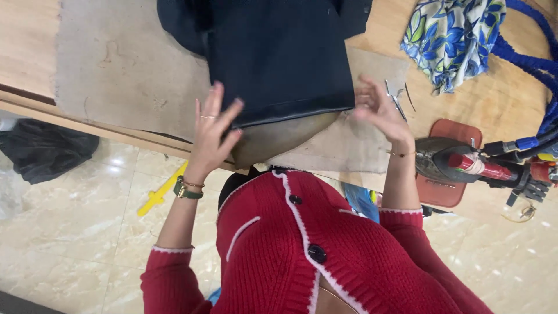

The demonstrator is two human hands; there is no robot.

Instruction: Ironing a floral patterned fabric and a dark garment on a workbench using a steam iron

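Both hands are working at the near hem of a dark navy garment [279,58] that is lying flat on a beige padded board [116,70]. Left hand [212,131] is resting with its fingers spread and extended, fingertips touching the left corner of the hem; it is not gripping anything. Right hand [378,110] is hovering at the right corner of the hem with fingers loosely curled and apart; whether it is touching the cloth cannot be told, as the hand is blurred. The two hands are sitting well apart, one at each end of the hem.

The garment is occupying the upper middle of the view, its lower edge lying just above the rounded nose of the board. The board is lying on a wooden table [29,40].

Near the right hand, small metal snips [395,96] are lying on the board. Further right, a steam iron [447,158] with a red handle is sitting on a reddish-brown mat [447,192], with a blue braided hose [532,58] running behind it. A blue and white floral cloth [456,38] is lying bunched at the top right.

The person is wearing a red knitted cardigan [290,250], a green-strapped watch [187,191] on the left wrist and a thin bracelet [401,154] on the right. A yellow stick [160,192] and a black bag [46,148] are lying on the tiled floor [70,232].
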